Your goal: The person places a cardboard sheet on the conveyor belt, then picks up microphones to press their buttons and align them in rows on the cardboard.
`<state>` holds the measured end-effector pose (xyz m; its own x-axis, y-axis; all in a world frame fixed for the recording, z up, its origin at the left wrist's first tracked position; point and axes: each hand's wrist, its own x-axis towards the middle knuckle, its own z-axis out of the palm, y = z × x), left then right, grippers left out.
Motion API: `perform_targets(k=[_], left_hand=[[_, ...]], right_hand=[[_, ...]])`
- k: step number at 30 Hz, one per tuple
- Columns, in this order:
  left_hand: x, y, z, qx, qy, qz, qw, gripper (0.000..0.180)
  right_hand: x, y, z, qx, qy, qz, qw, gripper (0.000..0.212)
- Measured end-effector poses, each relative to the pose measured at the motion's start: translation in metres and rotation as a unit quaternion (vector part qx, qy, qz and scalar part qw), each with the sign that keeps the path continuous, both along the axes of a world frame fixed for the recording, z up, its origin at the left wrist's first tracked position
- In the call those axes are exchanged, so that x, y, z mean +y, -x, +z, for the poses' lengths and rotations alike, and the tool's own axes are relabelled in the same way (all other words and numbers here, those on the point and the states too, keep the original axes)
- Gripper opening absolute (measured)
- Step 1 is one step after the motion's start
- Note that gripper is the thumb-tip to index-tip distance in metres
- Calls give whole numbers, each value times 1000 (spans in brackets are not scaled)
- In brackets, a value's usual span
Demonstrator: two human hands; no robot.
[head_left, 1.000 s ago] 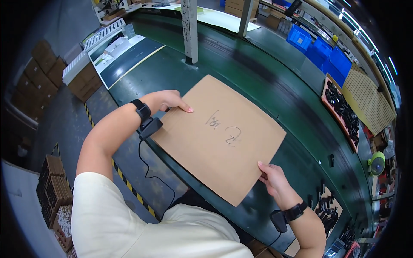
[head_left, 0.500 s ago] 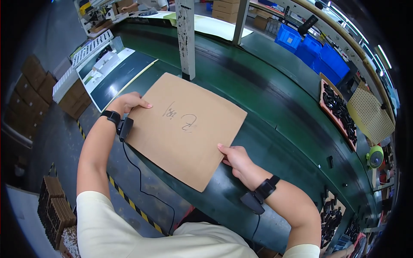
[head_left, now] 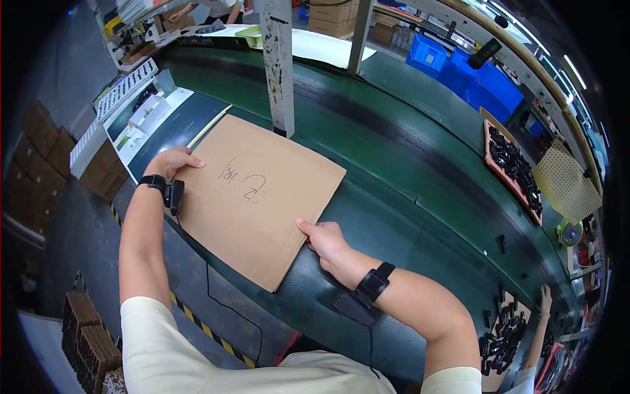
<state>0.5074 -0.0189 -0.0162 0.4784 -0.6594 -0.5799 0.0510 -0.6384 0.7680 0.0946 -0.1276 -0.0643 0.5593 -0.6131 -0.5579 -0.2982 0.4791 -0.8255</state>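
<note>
A large flat brown cardboard sheet (head_left: 256,203) with handwriting on its top face is held between my two hands, over the near side of the green conveyor belt. Its right edge looks layered, so it may be more than one sheet. My left hand (head_left: 177,161) grips the far left edge, thumb on top and fingers beneath. On the right edge, my right hand (head_left: 323,241) pinches the cardboard the same way, thumb above, its other fingers partly hidden underneath. Each wrist wears a black strap with a small black device and a cable.
A white post (head_left: 278,79) rises just beyond the sheet. At the left stands a table with white trays (head_left: 134,92). Black parts fill a pink tray (head_left: 512,167) and lie on cardboard (head_left: 505,335) at the right. Blue bins (head_left: 472,72) stand behind; another person's arm (head_left: 541,322) reaches in.
Both my hands have shifted the cardboard sheet to the left, toward the white-tray table. Another person's arm has come into view at the lower right.
</note>
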Motion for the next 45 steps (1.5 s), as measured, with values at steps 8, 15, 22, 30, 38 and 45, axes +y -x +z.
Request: perform_targets(k=[8, 15, 22, 30, 38, 45], left_hand=[[-3, -11, -1, -2, -4, 1, 1000, 54], [5, -12, -15, -17, 27, 12, 999, 51], [9, -12, -14, -93, 51, 2, 994, 46], [15, -42, -21, -436, -33, -25, 899, 33], [32, -26, 12, -325, 29, 57, 943, 23], [79, 34, 81, -270, 90, 15, 958, 11]], right_hand=[[2, -10, 4, 7, 4, -26, 1000, 37], [4, -9, 21, -41, -41, -24, 998, 46], [-5, 10, 11, -38, 2, 42, 998, 57], [1, 14, 31, -93, 39, 41, 994, 57], [2, 11, 42, -234, 30, 58, 970, 53], [-7, 61, 57, -213, 148, 149, 954, 39]])
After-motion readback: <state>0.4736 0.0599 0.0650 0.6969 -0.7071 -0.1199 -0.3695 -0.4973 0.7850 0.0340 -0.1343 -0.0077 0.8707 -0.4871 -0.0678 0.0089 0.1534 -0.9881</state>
